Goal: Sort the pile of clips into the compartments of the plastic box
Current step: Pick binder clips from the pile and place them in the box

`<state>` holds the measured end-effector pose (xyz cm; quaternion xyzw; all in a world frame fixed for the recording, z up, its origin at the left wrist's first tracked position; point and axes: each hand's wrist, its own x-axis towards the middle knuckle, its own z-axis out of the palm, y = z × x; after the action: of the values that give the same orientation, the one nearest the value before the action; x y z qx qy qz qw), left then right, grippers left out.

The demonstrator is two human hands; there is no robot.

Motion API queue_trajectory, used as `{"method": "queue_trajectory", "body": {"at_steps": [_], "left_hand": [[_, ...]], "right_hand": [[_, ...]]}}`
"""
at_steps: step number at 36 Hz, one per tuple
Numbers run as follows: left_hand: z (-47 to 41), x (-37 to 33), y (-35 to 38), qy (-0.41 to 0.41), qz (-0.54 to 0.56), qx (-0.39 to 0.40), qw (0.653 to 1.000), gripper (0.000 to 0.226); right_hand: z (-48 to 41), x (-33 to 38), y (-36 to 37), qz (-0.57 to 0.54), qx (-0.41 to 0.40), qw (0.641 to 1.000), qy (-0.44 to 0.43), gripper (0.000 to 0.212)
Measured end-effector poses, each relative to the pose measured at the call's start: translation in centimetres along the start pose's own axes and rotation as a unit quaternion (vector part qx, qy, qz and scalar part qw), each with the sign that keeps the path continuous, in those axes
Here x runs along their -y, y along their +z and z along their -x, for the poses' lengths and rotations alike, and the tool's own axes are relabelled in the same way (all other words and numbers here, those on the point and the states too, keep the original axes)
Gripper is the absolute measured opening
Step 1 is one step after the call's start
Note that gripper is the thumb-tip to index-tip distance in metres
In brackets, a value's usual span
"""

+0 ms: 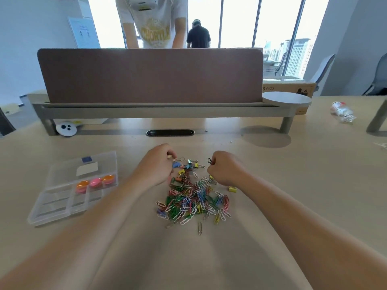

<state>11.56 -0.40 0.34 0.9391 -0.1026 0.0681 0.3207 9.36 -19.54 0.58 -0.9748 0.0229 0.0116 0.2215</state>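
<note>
Pinching gold binder clip in left hand at far edge of pile; pinching dark clip in right hand, same edge; seeing plastic box open, well left of pile, nearer left hand; expecting left drop first, right crossing over.

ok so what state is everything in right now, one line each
plastic box: open, lid laid back flat, three round coloured pieces inside
pile of clips: loose, unsorted, between the hands
left hand: pinches a small binder clip
right hand: pinches a dark clip
plastic bottle: crushed, on its side
</note>
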Motion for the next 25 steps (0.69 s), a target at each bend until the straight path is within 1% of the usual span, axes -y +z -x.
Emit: {"method": "queue_trajectory", "body": {"at_steps": [4, 7, 9, 14, 19, 20, 22, 25], "left_hand": [[-1.4, 1.3, 0.3, -0.027, 0.005, 0.025, 0.999, 0.019], [-2.2, 1.7, 0.7, -0.023, -0.017, 0.037, 0.999, 0.027], [-2.5, 1.9, 1.1, -0.017, -0.037, 0.033, 0.999, 0.029], [-3.2, 2.2, 1.4, -0.023, -0.062, 0.014, 0.998, 0.028], [-3.5, 2.5, 1.9, -0.028, -0.078, 0.051, 0.995, 0.024], [-3.5, 2.6, 2.0, -0.025, -0.084, 0.058, 0.994, 0.025], [-3.6, 2.8, 2.2, -0.010, -0.096, 0.068, 0.993, 0.033], [-3.9, 3.3, 2.6, 0.033, -0.127, 0.075, 0.989, 0.041]], "right_hand": [[-2.0, 0.1, 0.5, 0.018, 0.007, 1.000, -0.015, 0.012], [-3.2, 0.2, 1.0, 0.015, 0.003, 1.000, -0.027, 0.014], [-3.9, 0.3, 1.3, 0.012, 0.002, 0.999, -0.031, 0.014], [-5.0, 0.9, 2.1, 0.026, 0.004, 0.999, -0.043, 0.014], [-5.6, 1.5, 2.9, 0.020, -0.011, 0.998, -0.051, 0.017], [-5.7, 1.7, 3.0, 0.022, -0.012, 0.998, -0.052, 0.017], [-5.8, 1.9, 3.2, 0.028, -0.015, 0.998, -0.053, 0.017], [-5.8, 2.4, 3.5, 0.032, -0.018, 0.998, -0.057, 0.016]]}}
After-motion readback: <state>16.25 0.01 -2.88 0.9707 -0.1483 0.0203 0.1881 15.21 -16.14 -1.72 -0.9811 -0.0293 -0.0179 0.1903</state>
